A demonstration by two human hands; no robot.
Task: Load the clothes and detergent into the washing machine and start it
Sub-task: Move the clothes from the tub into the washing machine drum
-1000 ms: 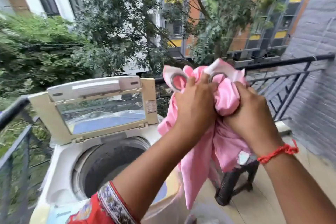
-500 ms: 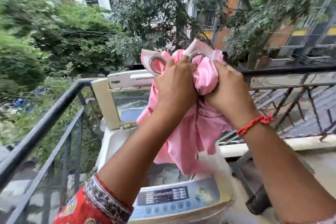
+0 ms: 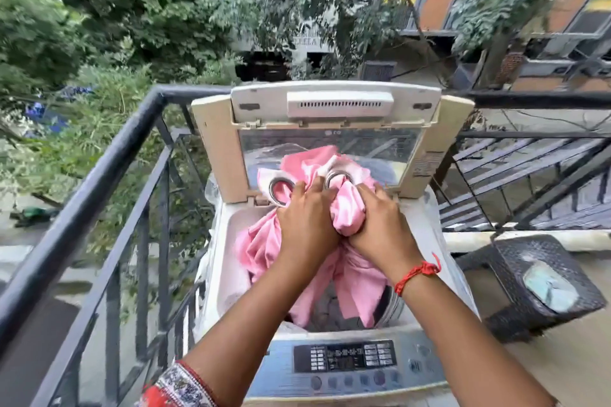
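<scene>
Here, in the head view, both hands meet at the centre of the frame over the open top-loading washing machine. The left hand has its fingers curled into a bunched pink curtain, gripping it just below two metal eyelets that poke up above the knuckles. The right hand, touching the left, clutches another fold of the same fabric; a red thread bracelet circles its wrist. The rest of the curtain hangs down from the hands into the drum opening, spreading over the drum's left rim and reaching toward the lower edge of the hole. The hinged lid stands upright behind the hands, its clear window reflecting the pink cloth. At the bottom centre lies the control panel with its dark display and row of buttons. A black railing runs along the left and upper edges, and a dark wicker stool sits at lower right, beside the machine.
</scene>
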